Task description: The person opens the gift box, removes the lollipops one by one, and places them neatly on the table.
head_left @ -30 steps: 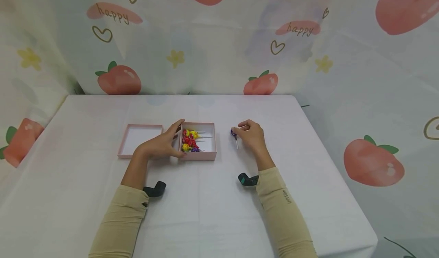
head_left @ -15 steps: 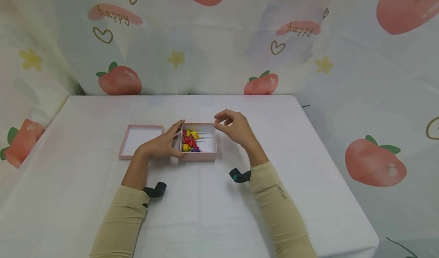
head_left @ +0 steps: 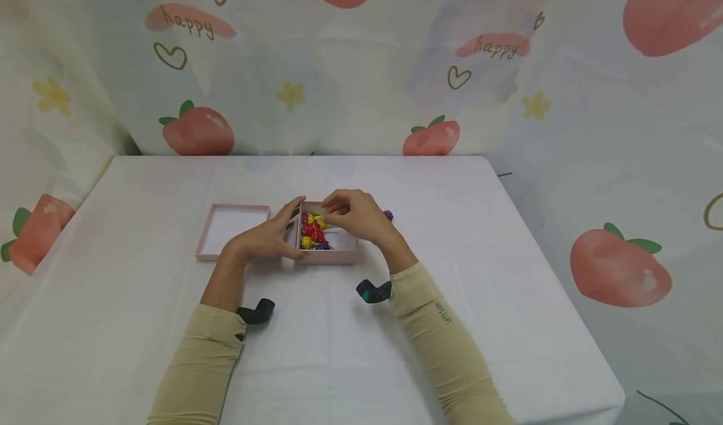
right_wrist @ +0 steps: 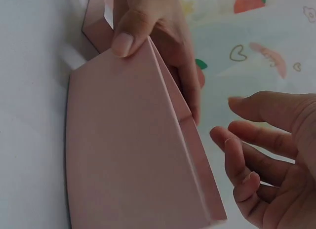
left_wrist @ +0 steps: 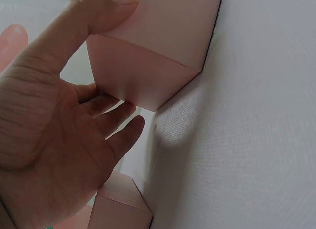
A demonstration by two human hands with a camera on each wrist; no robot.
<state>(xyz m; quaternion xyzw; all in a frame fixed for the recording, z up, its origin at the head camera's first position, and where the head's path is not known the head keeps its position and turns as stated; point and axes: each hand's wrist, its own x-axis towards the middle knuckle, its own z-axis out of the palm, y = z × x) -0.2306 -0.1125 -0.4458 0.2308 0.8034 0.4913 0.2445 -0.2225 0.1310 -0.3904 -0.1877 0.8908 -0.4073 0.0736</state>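
My left hand grips the left end of a pink open-topped box, thumb on its front wall and fingers round the side and back. Inside, several wrapped lollipops in red, yellow and purple lie with their heads to the left. Over the box hovers my right hand, fingertips above the yellow lollipops. In the right wrist view, the thumb and fingers of this right hand stand apart with nothing between them. A purple lollipop lies right of the box, its stick hidden by my right hand.
Left of the box lies a pink box lid, inside up, partly behind my left hand. A white cloth covers the table. Behind it hangs a peach-printed curtain. Each wrist carries a black camera mount.
My right hand has let go of the purple lollipop on the table right of the box and moved left over the box. The left hand keeps its grip.
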